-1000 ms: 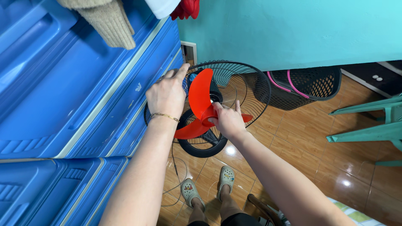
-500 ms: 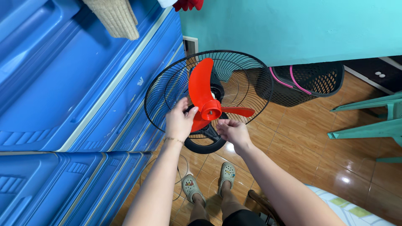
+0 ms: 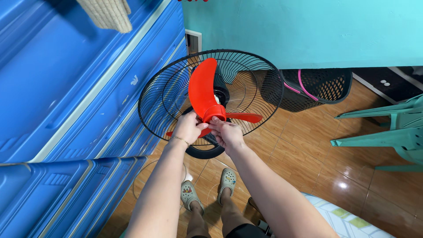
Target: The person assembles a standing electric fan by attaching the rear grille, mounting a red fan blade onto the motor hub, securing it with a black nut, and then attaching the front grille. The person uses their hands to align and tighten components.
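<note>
A stand fan with its front guard off faces me. Its red three-blade propeller (image 3: 202,90) sits in front of the black wire rear guard (image 3: 246,70). My left hand (image 3: 188,127) grips the lower red blade just left of the hub. My right hand (image 3: 224,132) has its fingertips on the red hub (image 3: 215,113) from below. The fan's round black base (image 3: 203,151) shows under my hands. My feet in pale clogs stand on the floor below.
Blue plastic cabinets (image 3: 75,88) fill the left side. A black mesh basket (image 3: 315,88) with a pink hoop stands by the turquoise wall. Green plastic chairs (image 3: 387,128) are at the right. A cable lies on the brown tiled floor (image 3: 317,167).
My left hand came down from the guard's top rim to the lower blade. My right hand left the hub, then returned to it with its fingertips.
</note>
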